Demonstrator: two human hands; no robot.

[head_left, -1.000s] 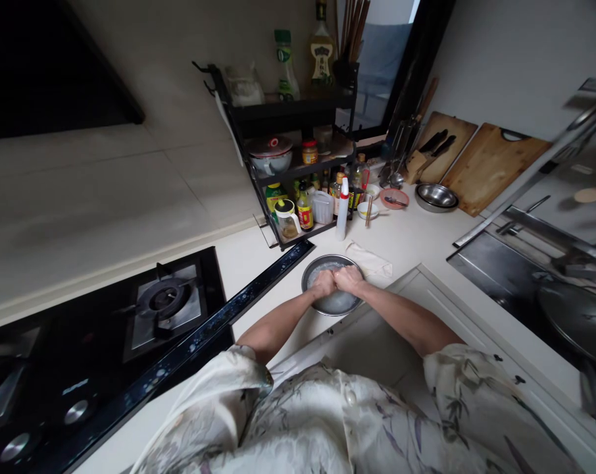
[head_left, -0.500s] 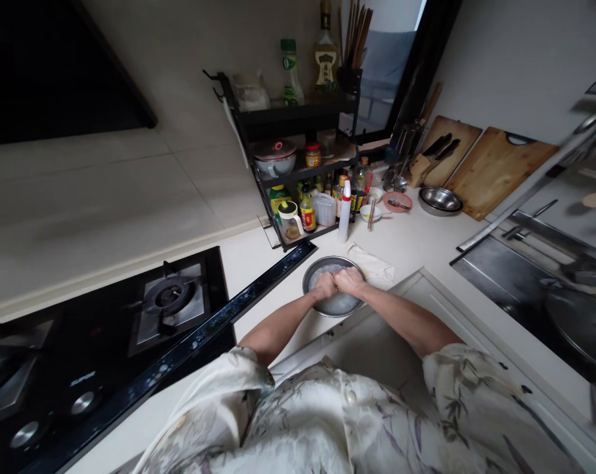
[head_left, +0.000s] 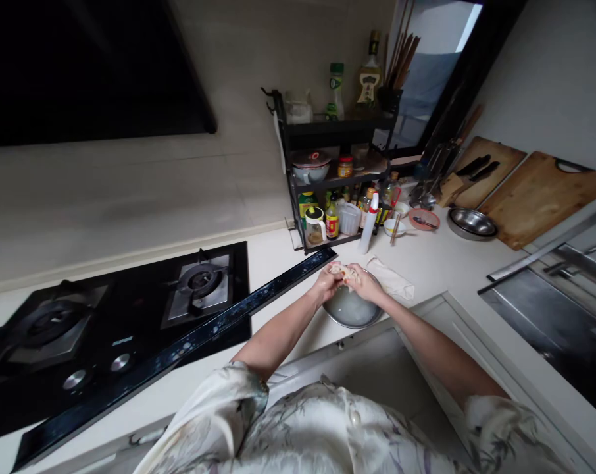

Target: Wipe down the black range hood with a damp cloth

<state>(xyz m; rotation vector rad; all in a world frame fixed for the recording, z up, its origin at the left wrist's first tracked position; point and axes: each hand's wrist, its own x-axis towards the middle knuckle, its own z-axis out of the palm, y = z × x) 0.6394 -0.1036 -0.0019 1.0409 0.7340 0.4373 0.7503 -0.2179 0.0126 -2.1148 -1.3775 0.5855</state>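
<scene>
My left hand [head_left: 328, 283] and my right hand [head_left: 368, 287] are raised over a round metal bowl [head_left: 353, 313] of cloudy whitish water. Between them they grip a crumpled, wet-looking whitish cloth [head_left: 346, 270] with small orange-brown spots on it. Fingers of both hands are curled into the folds, so part of the cloth is hidden. To the right of the bowl, a flat white cloth [head_left: 393, 279] lies on the counter.
A gas stove [head_left: 199, 283] is on the left, with a long dark strip [head_left: 219, 319] slanting along its edge. Behind the bowl stand a white spray bottle [head_left: 368, 227] and a black rack [head_left: 342, 122] of condiments. Metal bowls [head_left: 470, 222], cutting boards [head_left: 539, 197] and a sink [head_left: 529, 316] are at right.
Both hands have come up from inside the bowl, where they were clenched together, and have drawn slightly apart. The spotted cloth now shows between them. The camera view has shifted left.
</scene>
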